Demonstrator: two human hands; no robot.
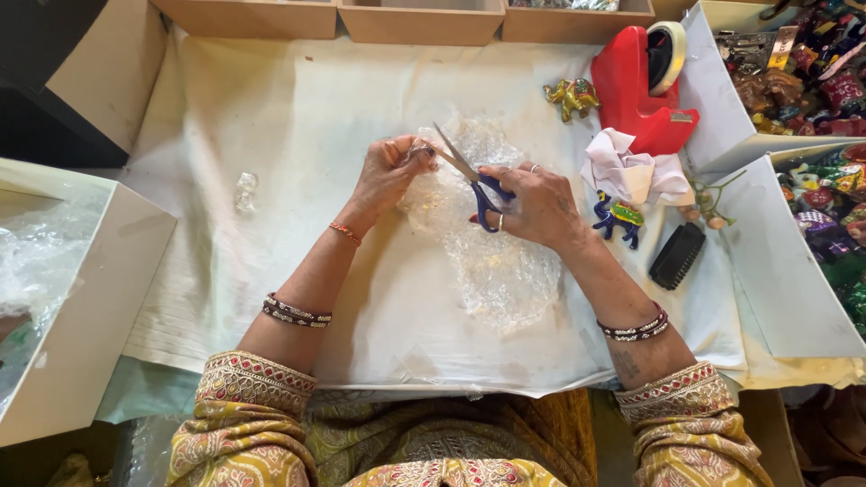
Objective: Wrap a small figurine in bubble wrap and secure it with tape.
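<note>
right hand [539, 206] has its grip closed thru the blue handles of 1 pair of scissors [471, 178], blades parted a little + pointing up-left toward the other hand. left hand [390, 171] has its grip pinched shut on the top edge of 1 sheet of bubble wrap [494, 261], right at the blade tips. the wrap lies on the white cloth-covered surface [298, 135], runs under both grips + spreads down toward the person.

counted around the grips:
- 2 small painted elephant figures: 1 blue [618, 218] just right of the right grip, 1 yellow-green [572, 96] up + right of it.
- 1 red tape dispenser [642, 95] w/ 1 roll of tape, up-right of the right grip.
- 1 crumpled white cloth or paper [627, 171] betw the dispenser + the blue elephant.
- 1 black brush-like block [677, 255] right + below the right grip.
- 1 small clear scrap [245, 191] well left of the left grip.
- 3 wooden trays [419, 20] along the far edge, above both grips.
- 2 white boxes [785, 271] at far right filled w/ coloured figures, too many + too packed to count; 1 white box [86, 307] at far left w/ clear wrap inside.

bangles on both forearms, 1 thin band on the left wrist, rings on the right hand's fingers.
</note>
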